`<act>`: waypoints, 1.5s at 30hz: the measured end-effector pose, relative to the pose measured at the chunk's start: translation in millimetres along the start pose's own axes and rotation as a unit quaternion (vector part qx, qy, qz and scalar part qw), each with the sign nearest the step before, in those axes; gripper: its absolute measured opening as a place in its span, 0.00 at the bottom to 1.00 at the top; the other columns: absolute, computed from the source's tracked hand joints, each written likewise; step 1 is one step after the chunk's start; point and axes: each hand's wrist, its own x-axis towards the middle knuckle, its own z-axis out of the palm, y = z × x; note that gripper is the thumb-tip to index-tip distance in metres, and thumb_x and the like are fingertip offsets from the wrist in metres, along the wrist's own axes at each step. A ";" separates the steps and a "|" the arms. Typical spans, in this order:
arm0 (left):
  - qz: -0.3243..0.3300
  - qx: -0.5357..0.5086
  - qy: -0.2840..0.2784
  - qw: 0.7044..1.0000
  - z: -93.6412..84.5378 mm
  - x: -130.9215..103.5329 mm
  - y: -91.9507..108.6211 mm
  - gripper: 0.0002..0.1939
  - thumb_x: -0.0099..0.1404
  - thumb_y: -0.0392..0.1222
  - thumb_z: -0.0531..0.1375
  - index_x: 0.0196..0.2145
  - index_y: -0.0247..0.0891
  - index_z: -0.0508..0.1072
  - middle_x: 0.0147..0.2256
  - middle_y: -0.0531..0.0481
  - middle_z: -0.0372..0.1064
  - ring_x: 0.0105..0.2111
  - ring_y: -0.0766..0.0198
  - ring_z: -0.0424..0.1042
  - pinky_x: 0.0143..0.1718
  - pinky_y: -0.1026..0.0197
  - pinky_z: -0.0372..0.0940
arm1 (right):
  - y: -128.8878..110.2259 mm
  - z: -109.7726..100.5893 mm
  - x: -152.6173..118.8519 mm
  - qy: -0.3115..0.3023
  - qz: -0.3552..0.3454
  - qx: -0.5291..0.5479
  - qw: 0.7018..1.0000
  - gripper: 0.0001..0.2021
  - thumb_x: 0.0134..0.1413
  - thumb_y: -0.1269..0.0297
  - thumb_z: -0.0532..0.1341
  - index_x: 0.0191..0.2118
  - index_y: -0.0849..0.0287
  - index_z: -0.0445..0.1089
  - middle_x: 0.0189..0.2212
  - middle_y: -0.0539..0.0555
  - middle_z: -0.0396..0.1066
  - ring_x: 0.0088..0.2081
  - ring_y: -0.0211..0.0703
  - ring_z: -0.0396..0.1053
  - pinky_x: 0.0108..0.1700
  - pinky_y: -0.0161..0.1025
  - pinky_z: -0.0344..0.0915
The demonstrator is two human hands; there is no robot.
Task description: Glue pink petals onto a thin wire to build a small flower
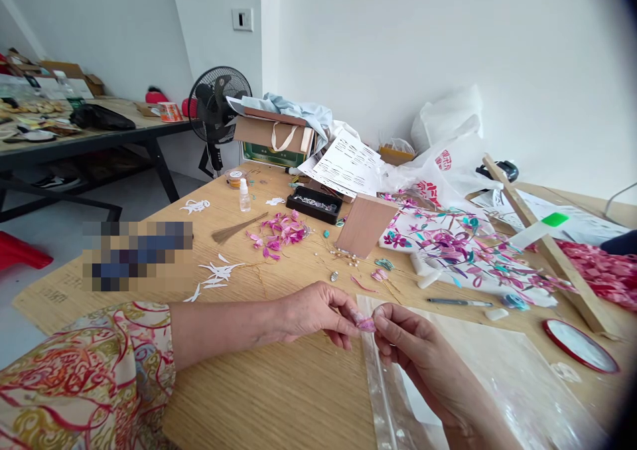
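Both hands meet above the wooden table, near the left edge of a clear plastic sheet. Between them is a small pink and purple petal piece. My left hand pinches its left side with thumb and fingers. On its right side, my right hand holds it in a pinch, fingertips close to those of the left. Beyond the hands lie a pile of pink petals, thin stems with pink buds and a small reddish strip.
White cut pieces, a spray bottle, a black tray and a wooden block stand or lie farther back. At right are a pen, a red-rimmed round lid, a wooden bar and pink flowered branches.
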 end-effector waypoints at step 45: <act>-0.003 -0.024 -0.006 1.000 -2.1 -0.2 -0.4 0.11 0.44 0.42 0.64 0.27 0.34 0.71 0.21 0.56 0.65 0.21 0.72 0.66 0.25 0.67 0.60 | -1.7 8.9 -5.1 0.059 -0.062 -0.079 0.993 0.11 0.41 0.55 0.60 0.25 0.58 0.66 0.23 0.48 0.63 0.26 0.35 0.58 0.28 0.33 0.57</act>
